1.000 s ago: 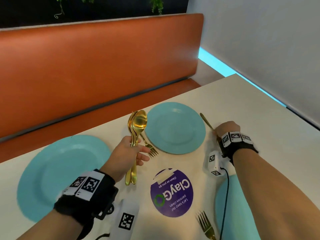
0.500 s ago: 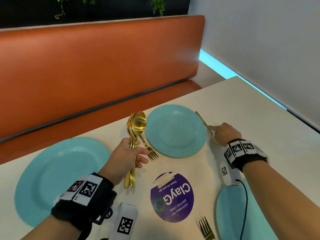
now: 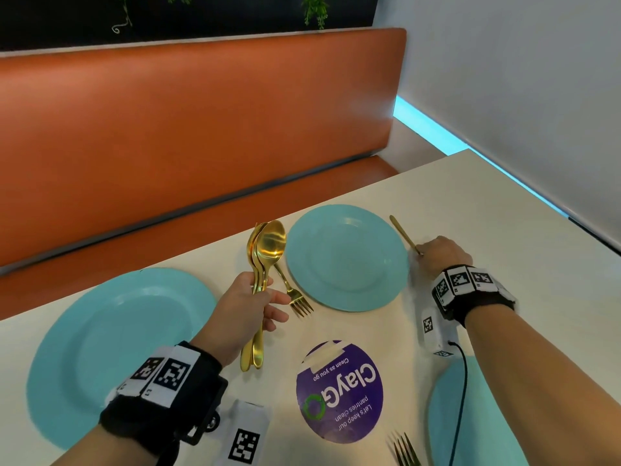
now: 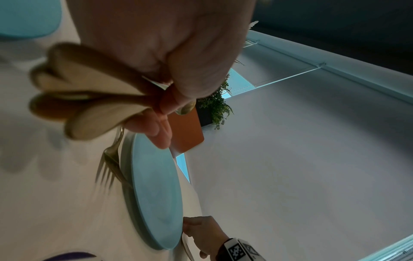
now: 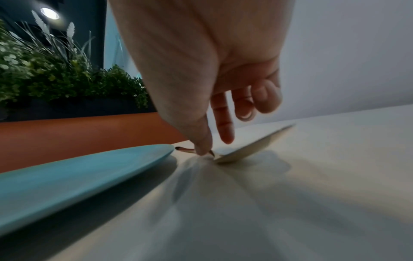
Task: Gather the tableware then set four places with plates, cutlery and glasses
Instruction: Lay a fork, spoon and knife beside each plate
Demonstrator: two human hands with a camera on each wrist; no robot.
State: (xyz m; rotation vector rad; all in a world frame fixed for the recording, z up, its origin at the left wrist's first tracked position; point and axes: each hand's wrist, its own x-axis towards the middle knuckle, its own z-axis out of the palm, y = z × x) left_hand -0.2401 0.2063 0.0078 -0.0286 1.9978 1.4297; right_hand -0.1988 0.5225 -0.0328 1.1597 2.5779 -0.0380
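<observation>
My left hand grips a bundle of gold spoons upright above the table, left of the far blue plate. A gold fork lies on the table between that bundle and the plate. My right hand is low on the table to the right of the far blue plate. Its thumb tip touches the neck of a single gold spoon lying there, while the other fingers hang loose above it.
A second blue plate sits at the left, a third at the near right with another gold fork beside it. A purple round sticker marks the table's middle. An orange bench runs behind, a grey wall at the right.
My right hand has drawn back a little toward me along the spoon beside the far plate. The left hand keeps its bundle nearly still.
</observation>
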